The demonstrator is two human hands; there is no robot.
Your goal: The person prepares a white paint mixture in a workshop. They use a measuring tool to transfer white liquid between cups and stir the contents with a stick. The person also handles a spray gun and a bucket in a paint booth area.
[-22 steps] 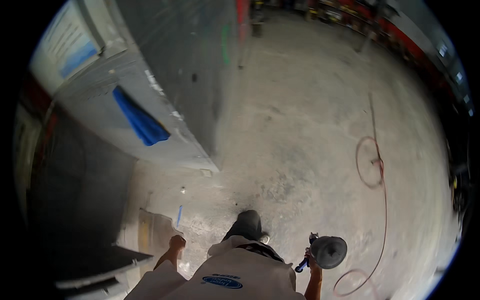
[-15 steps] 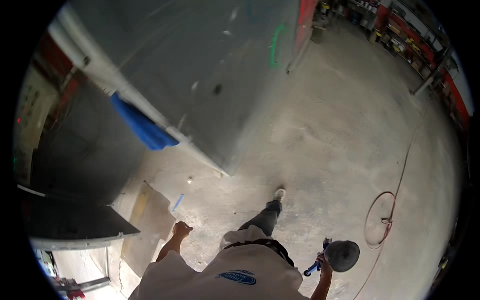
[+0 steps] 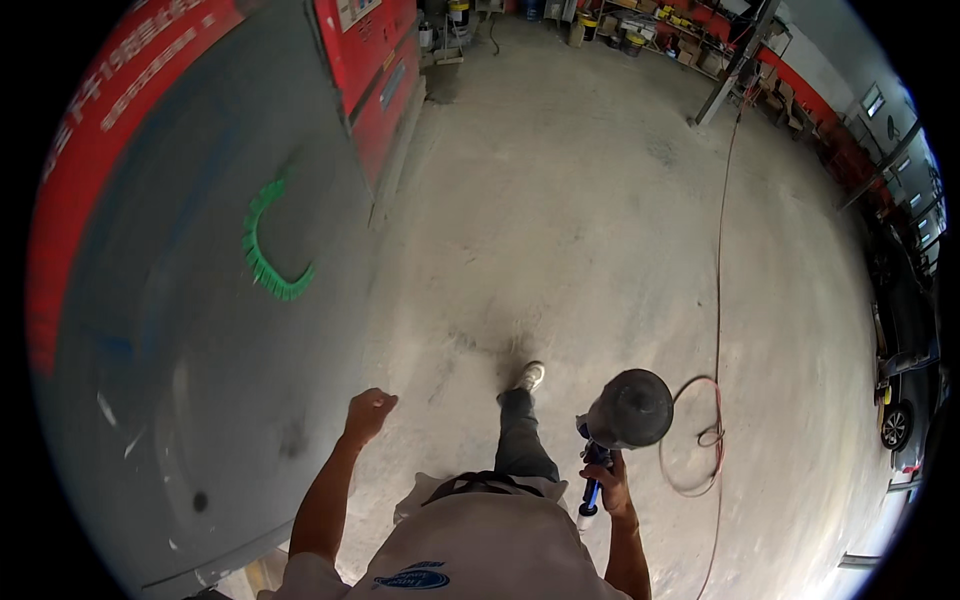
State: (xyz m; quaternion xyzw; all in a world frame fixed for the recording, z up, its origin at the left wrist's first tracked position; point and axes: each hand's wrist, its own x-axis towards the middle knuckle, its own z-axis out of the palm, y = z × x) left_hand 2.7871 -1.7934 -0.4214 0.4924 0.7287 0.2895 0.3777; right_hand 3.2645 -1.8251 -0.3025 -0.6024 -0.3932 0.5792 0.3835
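Dark grey and blue, the cupped tool (image 3: 632,410) is right of lower centre, the right grip (image 3: 614,480) wrapped around its handle (image 3: 591,492), while the left grip (image 3: 368,414) is curled into a loose fist left of lower centre, and a reddish hose (image 3: 718,300) loops across the floor (image 3: 560,200) at right.

Carries two lines of white lettering (image 3: 150,82), with digits in the larger line, along the red band (image 3: 60,250) at upper left. Shows a blue oval emblem (image 3: 415,580) with small lettering on the front of the pale shirt (image 3: 480,540). Displays a pale label (image 3: 357,10) high on the red panel (image 3: 375,150), too small to read.
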